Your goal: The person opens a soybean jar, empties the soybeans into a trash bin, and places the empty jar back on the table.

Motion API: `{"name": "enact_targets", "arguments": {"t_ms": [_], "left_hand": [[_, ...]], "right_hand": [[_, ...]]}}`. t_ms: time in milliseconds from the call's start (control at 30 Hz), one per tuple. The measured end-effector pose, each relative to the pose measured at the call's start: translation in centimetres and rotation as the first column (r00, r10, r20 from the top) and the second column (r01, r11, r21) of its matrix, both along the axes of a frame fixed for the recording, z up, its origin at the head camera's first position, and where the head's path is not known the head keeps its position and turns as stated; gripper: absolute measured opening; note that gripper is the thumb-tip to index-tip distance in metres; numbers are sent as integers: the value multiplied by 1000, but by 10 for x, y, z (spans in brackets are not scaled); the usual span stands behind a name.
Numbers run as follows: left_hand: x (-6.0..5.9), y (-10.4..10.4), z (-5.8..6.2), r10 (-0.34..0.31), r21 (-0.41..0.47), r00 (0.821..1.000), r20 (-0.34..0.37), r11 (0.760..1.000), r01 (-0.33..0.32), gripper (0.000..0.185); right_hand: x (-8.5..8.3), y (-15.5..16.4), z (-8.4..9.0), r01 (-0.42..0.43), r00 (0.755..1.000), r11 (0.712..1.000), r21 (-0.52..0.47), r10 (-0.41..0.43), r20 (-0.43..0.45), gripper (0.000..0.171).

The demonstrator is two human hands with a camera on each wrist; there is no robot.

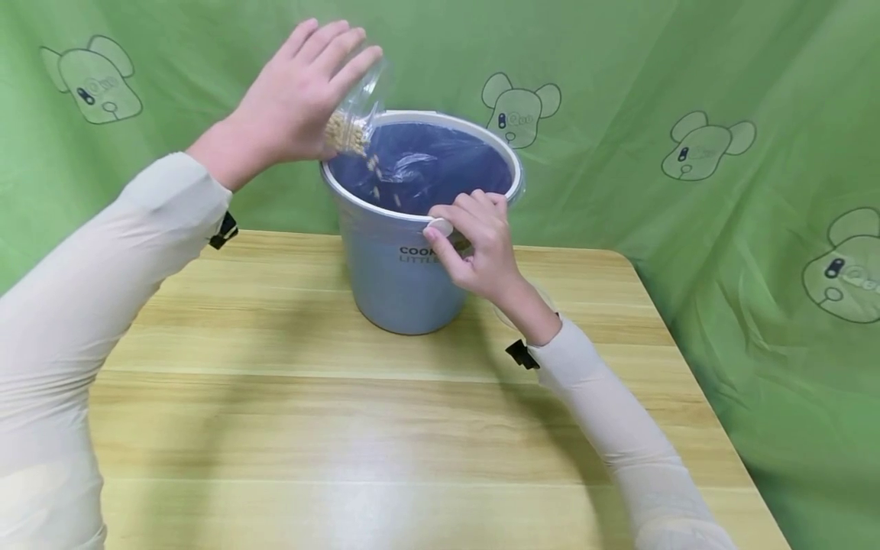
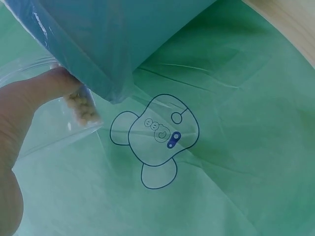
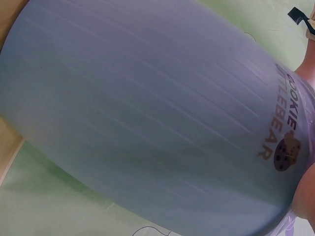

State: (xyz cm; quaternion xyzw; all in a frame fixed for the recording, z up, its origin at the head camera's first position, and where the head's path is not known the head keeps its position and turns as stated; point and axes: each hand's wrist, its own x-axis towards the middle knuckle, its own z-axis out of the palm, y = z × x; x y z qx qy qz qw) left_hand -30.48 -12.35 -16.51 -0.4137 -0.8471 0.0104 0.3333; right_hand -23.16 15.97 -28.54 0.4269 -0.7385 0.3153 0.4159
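My left hand (image 1: 296, 99) grips a clear plastic cup (image 1: 367, 95), tipped over the left side of a blue-grey trash bin (image 1: 392, 283). Small beige pellets (image 1: 346, 135) gather at the cup's low side, and several are falling into the bin. In the left wrist view, the thumb lies along the cup (image 2: 44, 142) close beside the bin's rim. With fingers over the near rim, my right hand (image 1: 481, 237) holds the bin, its thumb at a white tab (image 1: 441, 227). A thin clear liner (image 1: 412, 164) covers the bin's inside.
The bin stands toward the far edge of a wood-grain table (image 1: 344, 428). Behind the right wrist, a clear round thing (image 1: 505, 315) shows partly on the tabletop. Green cloth (image 1: 619, 46) with printed animal heads hangs behind and at the right.
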Motion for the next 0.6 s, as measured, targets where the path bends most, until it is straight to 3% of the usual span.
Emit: {"name": "enact_targets", "arguments": {"t_ms": [600], "left_hand": [[5,11,4,-28,-193,996,-86,981,11,109]], "right_hand": [[-6,-3,1,-6,1000,1000,7,6,1,20]]}}
